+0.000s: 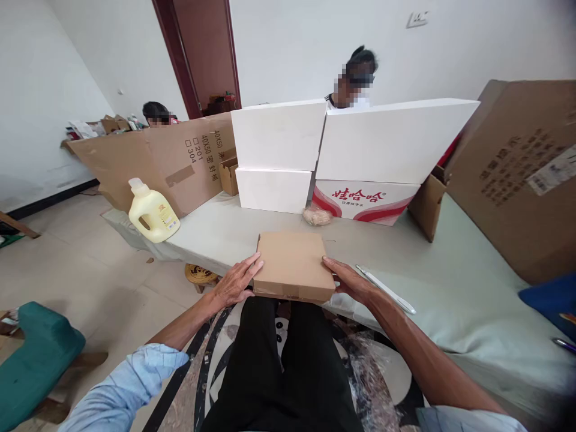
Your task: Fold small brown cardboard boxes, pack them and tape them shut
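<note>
A flat brown cardboard box (291, 264) lies at the near edge of the pale green covered table (450, 282), above my knees. My left hand (234, 282) presses against the box's left side, fingers stretched along it. My right hand (348, 279) rests against its right side, fingers together along the edge. Both hands hold the box between them.
A white knife-like tool (384, 289) lies just right of the box. White foam boxes (279, 153) and a red-printed carton (364, 201) stand behind, with a small bag (317, 216). A yellow jug (153, 211) sits left. Large cardboard (517, 174) stands right. Two people sit beyond.
</note>
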Demonstrator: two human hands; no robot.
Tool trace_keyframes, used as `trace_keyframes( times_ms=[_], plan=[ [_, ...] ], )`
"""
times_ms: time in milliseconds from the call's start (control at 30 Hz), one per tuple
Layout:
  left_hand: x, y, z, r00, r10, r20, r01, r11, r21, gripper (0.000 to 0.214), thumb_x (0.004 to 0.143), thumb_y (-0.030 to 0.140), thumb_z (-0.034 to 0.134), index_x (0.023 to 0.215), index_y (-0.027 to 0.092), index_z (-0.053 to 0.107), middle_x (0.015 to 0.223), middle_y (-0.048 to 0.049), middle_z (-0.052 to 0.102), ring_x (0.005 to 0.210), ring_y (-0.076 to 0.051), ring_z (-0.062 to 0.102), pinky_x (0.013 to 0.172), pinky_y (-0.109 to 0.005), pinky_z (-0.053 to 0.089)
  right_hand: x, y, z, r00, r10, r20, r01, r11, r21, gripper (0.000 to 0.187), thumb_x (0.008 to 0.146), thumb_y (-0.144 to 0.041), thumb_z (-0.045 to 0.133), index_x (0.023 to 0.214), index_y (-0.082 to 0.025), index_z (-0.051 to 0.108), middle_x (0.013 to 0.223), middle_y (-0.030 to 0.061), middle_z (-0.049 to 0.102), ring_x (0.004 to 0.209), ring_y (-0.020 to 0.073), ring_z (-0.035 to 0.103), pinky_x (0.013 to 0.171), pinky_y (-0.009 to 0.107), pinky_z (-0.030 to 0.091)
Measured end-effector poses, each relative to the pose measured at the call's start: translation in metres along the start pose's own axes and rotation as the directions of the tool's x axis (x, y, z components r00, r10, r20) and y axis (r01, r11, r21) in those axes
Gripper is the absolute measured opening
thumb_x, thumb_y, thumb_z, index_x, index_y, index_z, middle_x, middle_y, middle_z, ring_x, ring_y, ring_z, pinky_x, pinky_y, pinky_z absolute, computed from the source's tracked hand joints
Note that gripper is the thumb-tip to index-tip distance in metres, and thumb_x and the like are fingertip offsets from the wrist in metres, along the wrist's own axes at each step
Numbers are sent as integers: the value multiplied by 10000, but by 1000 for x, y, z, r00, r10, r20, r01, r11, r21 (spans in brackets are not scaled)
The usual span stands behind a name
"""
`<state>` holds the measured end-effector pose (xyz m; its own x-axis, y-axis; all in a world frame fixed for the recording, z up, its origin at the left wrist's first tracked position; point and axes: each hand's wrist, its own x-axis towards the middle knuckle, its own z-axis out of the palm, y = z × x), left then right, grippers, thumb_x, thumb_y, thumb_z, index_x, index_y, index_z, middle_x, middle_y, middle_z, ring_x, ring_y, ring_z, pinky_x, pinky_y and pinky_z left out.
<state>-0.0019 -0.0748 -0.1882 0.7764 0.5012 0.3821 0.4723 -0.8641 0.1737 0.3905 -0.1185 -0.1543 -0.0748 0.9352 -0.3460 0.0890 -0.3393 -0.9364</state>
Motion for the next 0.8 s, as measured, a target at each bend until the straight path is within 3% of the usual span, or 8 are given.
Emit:
trace_keyframes(
  times_ms=[133, 300, 367, 433, 533, 600, 700, 800],
  plan=[
    [-2, 11, -31, 995, -97, 14, 97, 959, -267, 1298, 785, 362, 981, 1761, 338, 125, 1801, -208, 276, 1644, -437, 356, 1291, -599, 435, -32, -16, -7, 997, -40, 68, 40, 999, -1, 754, 931, -854, 610, 1338, -233, 744, 1382, 167, 729, 1223, 341, 696, 757, 353, 674],
    [10, 18, -64, 949, -312, 36, 267, 741, -616, 1067, 909, 623, 806, 1751, 319, 226, 1751, -168, 402, 1602, -429, 419, 1165, -538, 547, -53, -43, -5, 995, -102, 21, 103, 986, -132, 820, 878, -900, 648, 1369, -250, 743, 1498, 160, 651, 1080, 321, 749, 749, 379, 693],
    [16, 19, -66, 943, -332, -12, 240, 706, -666, 1010, 937, 659, 750, 1745, 316, 249, 1761, -161, 385, 1619, -426, 386, 1163, -540, 541, -50, -50, 2, 995, -93, -38, 85, 979, -183, 846, 846, -909, 678, 1337, -223, 748, 1517, 174, 627, 1040, 315, 755, 736, 386, 697],
    [21, 20, -63, 944, -326, -52, 211, 716, -666, 1089, 868, 676, 818, 1736, 315, 267, 1775, -160, 346, 1615, -432, 378, 1181, -553, 525, -44, -56, 9, 995, -76, -66, 61, 978, -202, 869, 831, -924, 675, 1294, -192, 750, 1478, 195, 643, 1024, 318, 757, 727, 394, 696],
    [24, 20, -56, 940, -328, -97, 204, 764, -612, 1208, 741, 609, 947, 1712, 312, 293, 1754, -178, 340, 1583, -443, 401, 1168, -575, 532, -36, -58, 11, 994, -95, -53, 80, 968, -237, 852, 859, -918, 639, 1270, -180, 750, 1414, 198, 681, 1021, 317, 762, 758, 401, 687],
    [26, 19, -53, 928, -347, -133, 205, 778, -594, 1140, 745, 537, 955, 1674, 313, 334, 1718, -178, 370, 1568, -434, 415, 1162, -587, 532, -31, -54, 4, 989, -144, -29, 129, 948, -291, 816, 916, -898, 563, 1270, -186, 749, 1397, 188, 695, 1048, 320, 760, 811, 416, 676],
    [28, 17, -51, 923, -350, -162, 188, 774, -604, 1045, 733, 449, 958, 1603, 314, 394, 1662, -165, 412, 1535, -417, 448, 1180, -607, 511, -25, -32, -24, 949, -299, -103, 203, 827, -525, 686, 1003, -771, 476, 1266, -193, 737, 1382, 180, 704, 1157, 342, 728, 969, 469, 627],
    [31, 16, -53, 926, -340, -165, 182, 782, -596, 1004, 701, 379, 967, 1547, 310, 432, 1638, -162, 414, 1534, -418, 443, 1175, -605, 513, -20, 2, -60, 857, -441, -268, 7, 529, -849, 458, 982, -546, 567, 1192, -171, 725, 1312, 212, 703, 1220, 385, 689, 1081, 536, 542]
  ],
)
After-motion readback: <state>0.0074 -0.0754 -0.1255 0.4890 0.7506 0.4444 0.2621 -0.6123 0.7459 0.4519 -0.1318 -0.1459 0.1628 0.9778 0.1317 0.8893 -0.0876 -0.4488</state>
